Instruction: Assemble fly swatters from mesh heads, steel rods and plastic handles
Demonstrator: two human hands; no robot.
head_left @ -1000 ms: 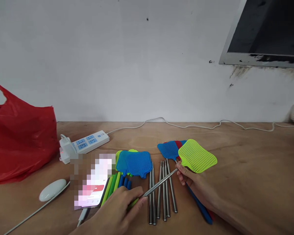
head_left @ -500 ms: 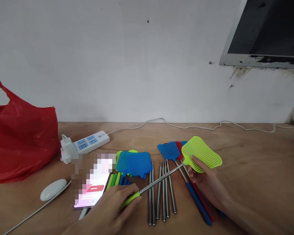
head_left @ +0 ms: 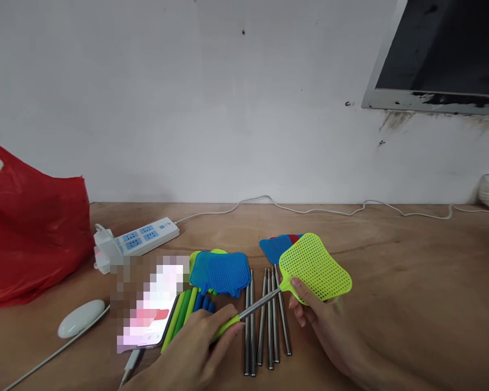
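A yellow-green fly swatter (head_left: 315, 267) is held between both hands over the table. My left hand (head_left: 201, 339) is closed round its green grip, and a short length of steel rod (head_left: 261, 304) runs from there to the mesh head. My right hand (head_left: 324, 320) pinches the head near its neck, thumb on top. Beneath the rod lie several loose steel telescopic rods (head_left: 272, 331). Blue swatter heads (head_left: 228, 271) overlap yellow-green ones beyond my left hand, above green and blue grips (head_left: 182, 312). Another blue swatter head (head_left: 275, 248) and a red one lie partly hidden behind the held head.
Left of the grips lies a lit phone (head_left: 152, 320), partly blurred, with a cable. Farther left are a white oval device (head_left: 81, 319), a power strip (head_left: 146, 239) and a red plastic bag (head_left: 36, 233). A white cord (head_left: 309, 210) runs along the wall.
My right hand has moved left and slightly down with the swatter head, and the visible rod is shorter. My left hand has shifted slightly right. The blue and red handles at right are now hidden.
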